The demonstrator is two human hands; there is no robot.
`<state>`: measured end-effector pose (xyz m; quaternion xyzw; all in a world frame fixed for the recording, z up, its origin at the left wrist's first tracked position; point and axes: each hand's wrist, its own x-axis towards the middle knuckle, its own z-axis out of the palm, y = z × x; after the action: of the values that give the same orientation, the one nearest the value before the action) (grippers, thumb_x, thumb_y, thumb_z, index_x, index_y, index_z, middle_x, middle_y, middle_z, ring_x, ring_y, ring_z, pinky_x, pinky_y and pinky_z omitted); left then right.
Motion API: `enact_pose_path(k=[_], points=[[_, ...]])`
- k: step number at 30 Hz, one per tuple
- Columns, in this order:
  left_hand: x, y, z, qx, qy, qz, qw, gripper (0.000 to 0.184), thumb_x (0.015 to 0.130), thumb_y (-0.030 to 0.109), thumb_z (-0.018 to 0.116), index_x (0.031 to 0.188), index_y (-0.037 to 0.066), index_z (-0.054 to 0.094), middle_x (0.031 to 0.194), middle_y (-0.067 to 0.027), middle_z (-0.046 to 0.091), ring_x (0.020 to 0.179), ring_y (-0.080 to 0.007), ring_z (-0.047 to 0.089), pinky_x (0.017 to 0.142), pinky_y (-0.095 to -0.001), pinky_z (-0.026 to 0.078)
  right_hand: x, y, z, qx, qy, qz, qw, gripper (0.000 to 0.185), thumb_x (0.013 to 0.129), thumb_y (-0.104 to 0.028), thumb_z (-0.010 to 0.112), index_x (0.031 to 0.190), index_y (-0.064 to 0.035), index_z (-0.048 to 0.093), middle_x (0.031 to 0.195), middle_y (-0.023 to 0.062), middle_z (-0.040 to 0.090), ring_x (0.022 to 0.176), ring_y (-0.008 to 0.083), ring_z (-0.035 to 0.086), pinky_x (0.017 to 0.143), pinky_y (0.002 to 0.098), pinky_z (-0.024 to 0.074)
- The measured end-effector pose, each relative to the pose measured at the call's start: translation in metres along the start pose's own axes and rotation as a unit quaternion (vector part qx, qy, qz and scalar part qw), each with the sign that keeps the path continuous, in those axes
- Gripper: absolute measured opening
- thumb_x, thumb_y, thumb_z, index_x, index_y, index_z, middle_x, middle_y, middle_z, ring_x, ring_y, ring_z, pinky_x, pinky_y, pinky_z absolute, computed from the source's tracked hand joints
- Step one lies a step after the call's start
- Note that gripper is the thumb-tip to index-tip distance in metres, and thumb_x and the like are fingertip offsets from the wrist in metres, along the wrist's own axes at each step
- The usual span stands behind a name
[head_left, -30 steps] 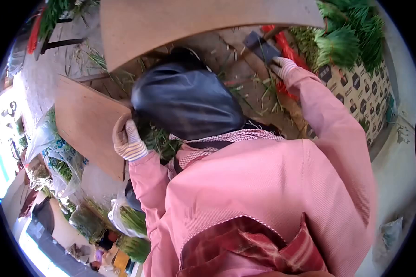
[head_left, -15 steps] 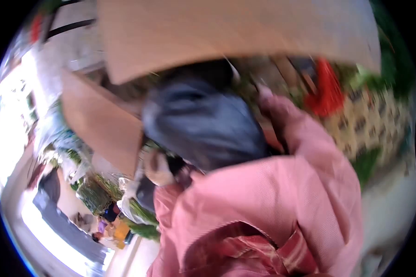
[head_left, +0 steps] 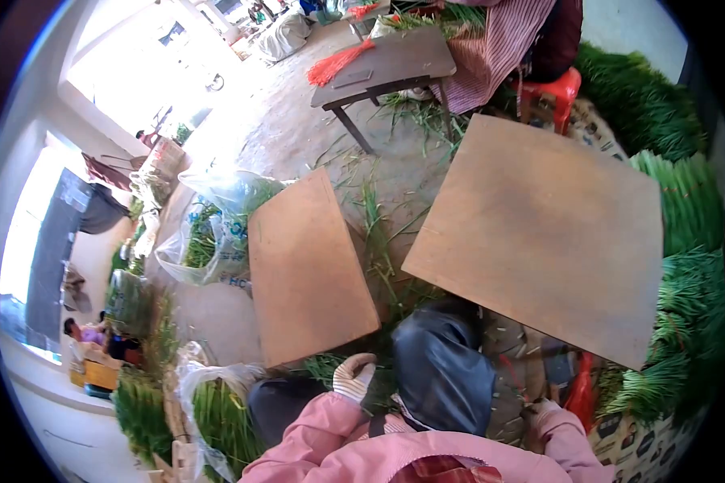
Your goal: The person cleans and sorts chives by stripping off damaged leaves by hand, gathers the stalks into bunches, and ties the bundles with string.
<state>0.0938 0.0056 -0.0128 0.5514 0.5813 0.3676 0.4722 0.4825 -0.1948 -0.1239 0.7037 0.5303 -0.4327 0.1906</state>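
Note:
My left hand [head_left: 354,377], in a pale glove with brownish fingers, is beside my left knee. Its fingers curve with the thumb apart, and nothing shows in them. Just beyond it lie loose green stalks [head_left: 322,368] below the smaller brown board [head_left: 310,274]. My right hand [head_left: 542,410] is low by my right thigh, fingers drawn together; what they hold, if anything, is too small to make out. Beside that hand hangs a bunch of red ties [head_left: 580,394]. The larger brown board [head_left: 548,233] stands in front of my knees.
Bundled green stalks [head_left: 685,314] are stacked along the right side. Plastic bags [head_left: 217,229] of greens stand at left. Ahead is a small dark table [head_left: 395,68] with red ties [head_left: 340,63]; a person in a striped garment [head_left: 491,56] sits beside a red stool [head_left: 552,95].
The view has swung upward and steadied, showing more of the floor and room ahead. Both boards now appear lower in view. My left hand has come into clear sight; my right hand appears lower.

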Motion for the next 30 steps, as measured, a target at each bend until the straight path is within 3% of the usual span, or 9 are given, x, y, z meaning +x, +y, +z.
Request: enact_pose_path(k=[3, 4, 11, 17, 23, 25, 27, 28, 30], points=[[0.005, 0.012, 0.004, -0.007, -0.033, 0.055, 0.998, 0.016, 0.076, 0.002, 0.056, 0.091, 0.003, 0.060, 0.081, -0.0042, 0.061, 0.075, -0.0098, 0.057, 0.069, -0.0217, 0.045, -0.083, -0.028, -0.107, 0.355, -0.013, 0.011, 0.935, 0.029, 0.076, -0.027, 0.058, 0.095, -0.0051, 0.060, 0.081, 0.0131, 0.063, 0.076, 0.0230, 0.060, 0.069, 0.0300, 0.0485], [0.007, 0.025, 0.005, 0.001, -0.046, 0.088, 0.995, 0.015, 0.076, 0.001, 0.057, 0.090, 0.003, 0.060, 0.081, -0.0030, 0.061, 0.074, -0.0081, 0.056, 0.068, -0.0204, 0.044, -0.078, -0.025, -0.126, 0.518, 0.027, -0.102, 0.849, 0.023, 0.078, -0.024, 0.058, 0.091, -0.0050, 0.061, 0.074, 0.0102, 0.062, 0.067, 0.0193, 0.060, 0.061, 0.0276, 0.0477], [-0.002, 0.133, -0.011, 0.063, -0.076, 0.283, 0.954, 0.013, 0.073, -0.001, 0.057, 0.084, 0.002, 0.062, 0.074, -0.0079, 0.061, 0.069, -0.0157, 0.059, 0.064, -0.0245, 0.046, -0.144, -0.059, -0.323, 0.479, 0.327, -0.152, 0.800, 0.031, 0.081, -0.034, 0.051, 0.096, -0.0086, 0.059, 0.057, 0.0028, 0.053, 0.042, 0.0075, 0.043, 0.038, 0.0222, 0.0327], [-0.019, 0.118, -0.026, 0.079, -0.063, 0.302, 0.948, 0.014, 0.071, -0.002, 0.058, 0.084, 0.003, 0.061, 0.075, -0.0061, 0.060, 0.069, -0.0138, 0.058, 0.063, -0.0232, 0.046, 0.004, -0.040, -0.370, 0.484, 0.225, 0.014, 0.845, 0.044, 0.080, -0.043, 0.053, 0.090, 0.0004, 0.053, 0.058, 0.0091, 0.054, 0.041, 0.0184, 0.048, 0.038, 0.0312, 0.0377], [-0.036, 0.108, -0.056, 0.140, -0.078, 0.319, 0.934, 0.014, 0.068, 0.000, 0.057, 0.081, 0.003, 0.061, 0.074, -0.0108, 0.061, 0.070, -0.0246, 0.060, 0.065, -0.0300, 0.047, 0.028, -0.059, -0.344, -0.029, 0.422, -0.005, 0.906, 0.064, 0.075, -0.049, 0.055, 0.115, -0.0004, 0.044, 0.103, 0.0205, 0.054, 0.095, 0.0327, 0.054, 0.076, 0.0409, 0.0453], [-0.036, 0.107, -0.061, 0.143, -0.069, 0.341, 0.926, 0.014, 0.068, 0.000, 0.057, 0.081, 0.003, 0.060, 0.073, -0.0106, 0.061, 0.070, -0.0248, 0.060, 0.066, -0.0300, 0.047, 0.014, -0.085, -0.323, -0.123, 0.406, 0.006, 0.906, 0.072, 0.074, -0.050, 0.054, 0.127, -0.0060, 0.032, 0.129, 0.0186, 0.034, 0.120, 0.0333, 0.032, 0.097, 0.0439, 0.0278], [-0.037, 0.116, -0.066, 0.132, -0.062, 0.342, 0.928, 0.014, 0.068, 0.000, 0.057, 0.081, 0.003, 0.060, 0.074, -0.0105, 0.060, 0.070, -0.0248, 0.059, 0.066, -0.0306, 0.047, 0.021, -0.085, -0.299, -0.123, 0.418, 0.003, 0.900, 0.074, 0.074, -0.051, 0.051, 0.130, -0.0092, 0.026, 0.135, 0.0173, 0.024, 0.123, 0.0330, 0.025, 0.101, 0.0456, 0.0189], [-0.035, 0.122, -0.068, 0.135, -0.069, 0.372, 0.916, 0.013, 0.068, 0.000, 0.057, 0.081, 0.003, 0.060, 0.075, -0.0104, 0.060, 0.071, -0.0249, 0.059, 0.066, -0.0308, 0.047, 0.031, -0.075, -0.297, -0.162, 0.497, -0.046, 0.851, 0.070, 0.073, -0.053, 0.052, 0.122, -0.0057, 0.037, 0.122, 0.0217, 0.039, 0.112, 0.0374, 0.038, 0.091, 0.0412, 0.0354], [-0.041, 0.145, -0.074, 0.163, -0.087, 0.413, 0.892, 0.013, 0.068, 0.000, 0.058, 0.080, 0.003, 0.060, 0.077, -0.0096, 0.060, 0.072, -0.0254, 0.059, 0.066, -0.0317, 0.047, 0.020, -0.085, -0.328, -0.122, 0.428, -0.003, 0.895, 0.068, 0.072, -0.052, 0.054, 0.120, -0.0058, 0.039, 0.120, 0.0212, 0.042, 0.110, 0.0371, 0.039, 0.090, 0.0403, 0.0361]])
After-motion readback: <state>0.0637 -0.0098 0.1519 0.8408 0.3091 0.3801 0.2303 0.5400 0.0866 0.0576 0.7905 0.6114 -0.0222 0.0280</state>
